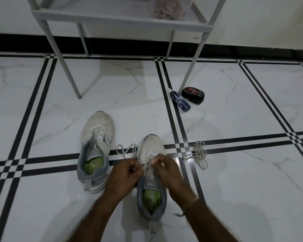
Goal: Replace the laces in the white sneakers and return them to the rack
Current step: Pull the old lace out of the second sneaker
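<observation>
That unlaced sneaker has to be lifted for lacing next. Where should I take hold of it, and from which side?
Take the unlaced sneaker by its grey heel collar, coming from above on the near side. Its heel faces you, its toe points to the rack, and the mouth gapes open, so fingers probably slip inside while the thumb presses the back.

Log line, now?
left hand: pinches lace | right hand: pinches lace | near sneaker: part-laced | far sneaker: unlaced | loose lace: floor

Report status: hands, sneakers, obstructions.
Left hand, right hand pinch white lace at near white-and-grey sneaker. Other white-and-grey sneaker unlaced. Loose white lace bundle aside, nothing blocking.
</observation>
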Available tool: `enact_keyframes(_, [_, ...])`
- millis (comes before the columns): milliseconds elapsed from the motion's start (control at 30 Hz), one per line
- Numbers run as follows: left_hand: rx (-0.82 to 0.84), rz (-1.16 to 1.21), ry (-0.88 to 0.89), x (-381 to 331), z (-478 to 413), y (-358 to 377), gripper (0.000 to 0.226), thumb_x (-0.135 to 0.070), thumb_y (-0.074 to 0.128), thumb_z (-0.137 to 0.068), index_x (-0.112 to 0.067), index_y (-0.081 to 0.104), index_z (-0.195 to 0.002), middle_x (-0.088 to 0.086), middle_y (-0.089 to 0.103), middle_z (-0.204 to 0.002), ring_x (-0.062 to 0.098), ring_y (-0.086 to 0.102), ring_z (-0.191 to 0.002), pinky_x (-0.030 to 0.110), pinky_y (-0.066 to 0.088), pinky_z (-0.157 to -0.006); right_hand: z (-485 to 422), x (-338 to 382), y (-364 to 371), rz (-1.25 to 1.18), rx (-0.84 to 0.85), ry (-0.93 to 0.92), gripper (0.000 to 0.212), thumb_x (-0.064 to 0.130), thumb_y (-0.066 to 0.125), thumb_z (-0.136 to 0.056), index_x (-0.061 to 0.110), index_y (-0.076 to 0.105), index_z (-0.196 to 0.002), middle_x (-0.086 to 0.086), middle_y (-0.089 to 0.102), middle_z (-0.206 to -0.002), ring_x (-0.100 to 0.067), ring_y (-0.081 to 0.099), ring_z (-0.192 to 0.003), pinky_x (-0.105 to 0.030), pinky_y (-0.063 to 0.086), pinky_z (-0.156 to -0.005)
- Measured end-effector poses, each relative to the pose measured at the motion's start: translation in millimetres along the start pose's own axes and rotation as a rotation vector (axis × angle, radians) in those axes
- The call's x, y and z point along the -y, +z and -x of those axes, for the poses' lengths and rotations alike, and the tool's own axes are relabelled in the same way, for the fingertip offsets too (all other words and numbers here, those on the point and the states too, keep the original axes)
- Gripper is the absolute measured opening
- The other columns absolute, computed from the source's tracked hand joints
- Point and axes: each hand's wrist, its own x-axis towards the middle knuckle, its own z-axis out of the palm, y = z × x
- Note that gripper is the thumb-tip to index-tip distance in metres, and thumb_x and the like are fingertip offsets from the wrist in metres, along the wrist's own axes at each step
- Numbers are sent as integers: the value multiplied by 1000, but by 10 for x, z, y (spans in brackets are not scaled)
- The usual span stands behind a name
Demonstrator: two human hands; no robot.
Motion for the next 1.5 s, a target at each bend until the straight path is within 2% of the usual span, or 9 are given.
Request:
enact_keyframes(100, [6,5,-6,9,11,-27,9,-26,62,-71,-18,65,-68,13,65,-59,20,61,-51,47,56,-55,30,122,-138,-663,-113,173,25,12,50,-106,12,57,-82,-12,68,-85,-11,61,-67,-22,49,-61])
enact_keyframes(367, [19,-9,-3,33,28,-59,19,-33,63,-74,-15,65,-69,10,66,-59,25,65,-53,44,56,-55,-37,-135,168,420,51,-195,24,33,74,-92,14,64,-81,9,64,-75,-11,61,-74,-28,48,-69])
enact_keyframes(667, [5,-26,-33,14,50,-39,11,-26,64,-75,-16,66,-69,9,68,-62,25,67,-57,39,57,-54,-20,-203,134,448,75,-183,15,24,73,-92,11,72,-83,0,71,-81,-17,65,-79,-33,52,-74])
enact_keyframes(833, [22,-8,-30,15,62,-66,19,-15,64,-78,-24,63,-62,9,64,-58,19,62,-52,36,55,-53,15,44,-83,-458,-74,134,24,22,50,-108,9,62,-93,-2,71,-91,-12,59,-76,-28,47,-72])
enact_keyframes(900, [17,-5,-32,24,66,-77,15,-22,63,-75,-27,63,-61,11,64,-59,19,62,-52,38,55,-54,29,120,-162,-504,-48,172,21,21,47,-109,10,59,-96,-3,70,-86,-8,56,-67,-24,46,-66])
enact_keyframes(1033, [-1,-79,-68,41,57,-113,9,-30,62,-72,-24,64,-65,-1,65,-56,13,60,-52,43,57,-63,16,151,-125,-337,-33,205,10,12,50,-106,16,56,-99,-3,57,-75,-12,49,-62,-21,40,-57])
enact_keyframes(1133, [3,-224,-29,-55,1,-69,15,-39,64,-67,-24,67,-70,-9,70,-66,7,66,-63,39,59,-71,-8,106,-321,-81,-155,43,24,21,61,-102,37,58,-120,19,69,-105,-2,69,-88,-21,53,-72])
enact_keyframes(1233, [-62,-340,124,-104,-25,-16,24,-37,73,-73,-34,65,-95,-14,62,-98,6,63,-83,32,54,-75,52,38,-346,432,-182,-180,43,29,74,-93,34,55,-130,22,52,-129,7,55,-114,-12,43,-91])
enact_keyframes(1500, [92,-576,202,-222,-373,53,22,-34,76,-79,-31,73,-100,-4,52,-105,15,60,-97,25,43,-75,145,-30,-117,582,115,-24,36,48,82,-70,27,59,-88,9,64,-82,-6,60,-75,-28,53,-70])
